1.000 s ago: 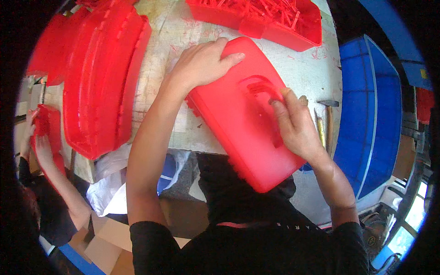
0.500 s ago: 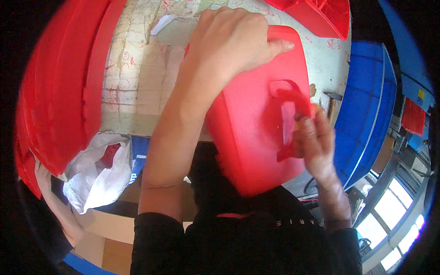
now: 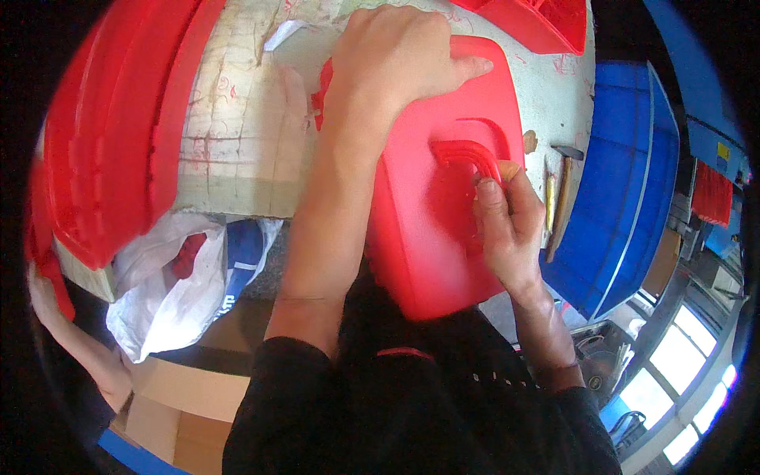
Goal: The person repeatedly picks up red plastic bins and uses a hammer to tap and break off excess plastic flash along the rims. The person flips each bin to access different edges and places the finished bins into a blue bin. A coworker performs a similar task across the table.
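Observation:
A red plastic case [image 3: 427,229] lies tilted in front of me, its near end close to my body. Across its far end lies my left hand [image 3: 396,55], thumb stretched over the top face and fingers bent over the far edge, their tips hidden. My right hand [image 3: 511,222] pinches a curved red handle [image 3: 471,154] between thumb and fingers. One end of the handle shows over the case's face, beside a curved recess; the other end is hidden by my hand. I cannot tell whether the handle is attached.
Red plastic parts [image 3: 111,134] stand stacked at the left, above a white sack [image 3: 170,293] and a cardboard box [image 3: 190,388]. Another person's arm [image 3: 79,340] reaches in there. A hammer [image 3: 564,190] lies on the worktable [image 3: 237,150], near a blue crate [image 3: 606,182]. Another red part [image 3: 542,28] sits at the far right.
My right hand has moved left with the handle and turned it, so that one end now points left over the case. My left hand keeps its place on the far end.

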`<act>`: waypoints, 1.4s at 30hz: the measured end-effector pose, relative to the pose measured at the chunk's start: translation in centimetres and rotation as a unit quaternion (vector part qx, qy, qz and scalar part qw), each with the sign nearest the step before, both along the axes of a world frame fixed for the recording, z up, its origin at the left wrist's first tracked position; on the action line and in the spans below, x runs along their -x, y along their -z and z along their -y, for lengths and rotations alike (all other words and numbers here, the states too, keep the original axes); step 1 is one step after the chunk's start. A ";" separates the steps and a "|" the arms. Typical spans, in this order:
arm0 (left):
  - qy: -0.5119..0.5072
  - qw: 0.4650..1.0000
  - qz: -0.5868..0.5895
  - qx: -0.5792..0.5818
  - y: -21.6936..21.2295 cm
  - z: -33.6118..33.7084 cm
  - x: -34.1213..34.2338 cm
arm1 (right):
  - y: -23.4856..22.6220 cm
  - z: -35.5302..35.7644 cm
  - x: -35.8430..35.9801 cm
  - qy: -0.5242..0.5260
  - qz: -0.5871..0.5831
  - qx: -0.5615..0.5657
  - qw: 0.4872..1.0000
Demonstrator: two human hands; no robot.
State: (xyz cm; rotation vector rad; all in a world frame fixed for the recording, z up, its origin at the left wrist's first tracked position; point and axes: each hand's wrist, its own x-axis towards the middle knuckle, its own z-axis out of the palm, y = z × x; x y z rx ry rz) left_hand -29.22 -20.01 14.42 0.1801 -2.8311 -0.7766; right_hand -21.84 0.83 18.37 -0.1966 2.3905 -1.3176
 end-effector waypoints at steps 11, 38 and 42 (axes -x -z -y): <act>0.075 0.996 0.049 -0.013 -2.0 -0.5 -1.4 | -0.4 -2.5 -1.0 0.146 0.012 0.062 0.987; 0.302 0.919 0.133 -0.216 -0.1 2.2 1.1 | -0.2 -0.5 5.5 -0.229 -0.065 -0.085 0.968; 0.294 0.928 0.071 -0.219 0.4 2.4 1.2 | 0.1 -0.1 5.7 -0.260 -0.213 -0.088 0.938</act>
